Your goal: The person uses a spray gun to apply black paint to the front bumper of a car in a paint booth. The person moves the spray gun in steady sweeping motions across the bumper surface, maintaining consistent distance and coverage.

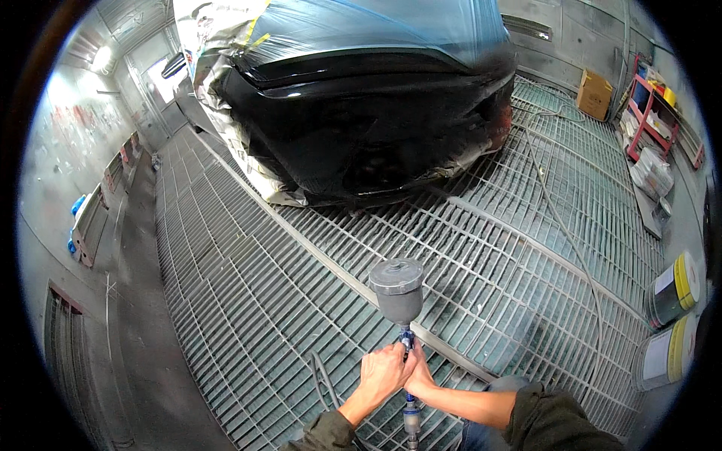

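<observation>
Low in the middle I hold a paint spray gun [407, 338] upright, its dark grey lidded cup [397, 289] on top. My right hand [422, 373] is closed round the gun's handle from the right. From the left, my left hand [382, 371] has its fingers closed on the gun just below the cup; its fingertips are partly hidden. A fitting [411, 418] hangs under the handle. Ahead, apart from the gun, stands a car with a glossy black bumper [338, 131], with blue masking film [376, 28] over its upper part and pale masking paper [213, 83] down its left side.
Metal floor grating [481, 301] lies underfoot. A hose [560, 218] runs across it at the right, and a hose loop [322, 379] lies by my left wrist. Paint buckets [671, 289] stand at the right edge, with a red rack [648, 113] and a cardboard box [594, 95] farther back.
</observation>
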{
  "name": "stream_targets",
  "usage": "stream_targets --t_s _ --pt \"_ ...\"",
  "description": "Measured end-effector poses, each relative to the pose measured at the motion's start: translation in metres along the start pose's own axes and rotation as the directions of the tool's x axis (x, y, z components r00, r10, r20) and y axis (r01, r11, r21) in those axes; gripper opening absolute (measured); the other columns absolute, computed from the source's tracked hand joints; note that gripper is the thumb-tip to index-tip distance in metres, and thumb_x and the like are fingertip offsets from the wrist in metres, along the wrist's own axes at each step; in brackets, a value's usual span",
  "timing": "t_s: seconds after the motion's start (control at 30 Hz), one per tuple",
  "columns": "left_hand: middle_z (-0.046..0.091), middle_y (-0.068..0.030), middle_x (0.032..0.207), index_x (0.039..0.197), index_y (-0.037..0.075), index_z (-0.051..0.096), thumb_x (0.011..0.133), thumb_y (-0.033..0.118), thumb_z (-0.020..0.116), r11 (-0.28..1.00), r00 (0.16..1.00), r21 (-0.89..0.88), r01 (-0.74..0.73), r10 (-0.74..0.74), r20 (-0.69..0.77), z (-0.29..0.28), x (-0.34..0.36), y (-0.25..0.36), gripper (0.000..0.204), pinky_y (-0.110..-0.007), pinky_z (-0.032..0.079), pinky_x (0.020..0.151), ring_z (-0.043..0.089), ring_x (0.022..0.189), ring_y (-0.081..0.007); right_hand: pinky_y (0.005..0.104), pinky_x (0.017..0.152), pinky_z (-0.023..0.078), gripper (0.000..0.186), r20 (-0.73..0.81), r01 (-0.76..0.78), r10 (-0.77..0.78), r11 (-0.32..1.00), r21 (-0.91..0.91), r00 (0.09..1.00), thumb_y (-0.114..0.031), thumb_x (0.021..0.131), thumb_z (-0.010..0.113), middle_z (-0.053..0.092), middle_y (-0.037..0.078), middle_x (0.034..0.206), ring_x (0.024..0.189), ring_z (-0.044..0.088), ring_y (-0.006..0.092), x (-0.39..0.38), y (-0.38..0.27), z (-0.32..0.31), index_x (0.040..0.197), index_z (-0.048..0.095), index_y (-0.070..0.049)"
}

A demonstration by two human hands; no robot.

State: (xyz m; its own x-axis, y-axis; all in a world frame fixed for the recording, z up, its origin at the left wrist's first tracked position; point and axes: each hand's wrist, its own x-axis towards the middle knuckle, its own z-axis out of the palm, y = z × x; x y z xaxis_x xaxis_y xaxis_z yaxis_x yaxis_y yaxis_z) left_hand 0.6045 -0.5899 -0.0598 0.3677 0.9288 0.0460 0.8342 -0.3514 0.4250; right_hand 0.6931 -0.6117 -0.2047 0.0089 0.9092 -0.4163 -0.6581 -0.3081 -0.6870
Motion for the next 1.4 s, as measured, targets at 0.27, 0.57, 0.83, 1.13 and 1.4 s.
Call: stream_targets --t_s 0.27,0.57,0.83,1.13,1.4 --pt "0.061 -0.0184 0.061 0.068 0.003 0.058 0.086 0.039 0.059 0.999 0.997 -0.037 0.03 -0.032 -0.064 0.005 -0.004 -0.005 0.04 -0.045 0.047 0.048 0.062 0.054 -0.0367 0.0321 0.084 0.048 0.036 0.1 0.14 -0.106 0.889 -0.437 0.989 -0.027 0.099 0.051 0.051 0.0 0.103 0.092 0.053 0.0127 -0.003 -0.003 -0.007 0.131 0.038 -0.018" --pt "0.06 -0.019 0.062 0.077 0.002 0.066 0.089 0.036 0.058 0.883 0.983 -0.432 0.183 -0.152 0.107 0.019 -0.03 -0.023 0.037 -0.042 0.049 0.055 0.062 0.058 -0.0343 0.0315 0.059 0.054 0.034 -0.119 0.077 -0.177 0.814 -0.576 0.977 0.001 0.083 0.061 0.057 0.002 0.09 0.076 0.058 0.0152 -0.014 -0.075 0.013 0.115 0.053 -0.007" --pt "0.069 -0.0048 0.083 0.125 0.001 0.059 0.097 0.025 0.058 0.44 0.836 -0.767 0.467 0.064 0.545 0.063 -0.043 -0.018 0.037 -0.025 0.05 0.069 0.065 0.077 -0.0097 0.0302 0.049 0.057 0.033 -0.192 0.029 -0.111 0.922 -0.385 0.975 0.004 0.083 0.061 0.063 0.006 0.104 0.083 0.062 0.0155 -0.008 -0.121 0.026 0.114 0.059 -0.005" --pt "0.068 -0.0012 0.092 0.126 0.005 0.059 0.099 0.029 0.056 0.318 0.832 -0.808 0.495 0.092 0.546 0.081 -0.039 -0.024 0.036 -0.023 0.049 0.069 0.059 0.075 -0.0065 0.0328 0.052 0.058 0.039 -0.045 0.057 -0.077 0.941 -0.332 0.996 -0.001 0.083 0.057 0.062 0.011 0.118 0.09 0.061 0.0174 -0.008 -0.13 0.029 0.122 0.056 -0.001" --pt "0.063 0.0011 0.078 0.121 0.007 0.062 0.098 0.031 0.057 0.317 0.873 -0.837 0.446 0.055 0.485 0.084 -0.039 -0.027 0.033 -0.024 0.046 0.062 0.054 0.066 -0.0065 0.039 0.059 0.062 0.041 0.023 0.072 -0.069 0.966 -0.247 0.997 0.004 0.084 0.051 0.061 0.012 0.115 0.109 0.061 0.0249 -0.003 -0.122 0.028 0.124 0.05 -0.003"
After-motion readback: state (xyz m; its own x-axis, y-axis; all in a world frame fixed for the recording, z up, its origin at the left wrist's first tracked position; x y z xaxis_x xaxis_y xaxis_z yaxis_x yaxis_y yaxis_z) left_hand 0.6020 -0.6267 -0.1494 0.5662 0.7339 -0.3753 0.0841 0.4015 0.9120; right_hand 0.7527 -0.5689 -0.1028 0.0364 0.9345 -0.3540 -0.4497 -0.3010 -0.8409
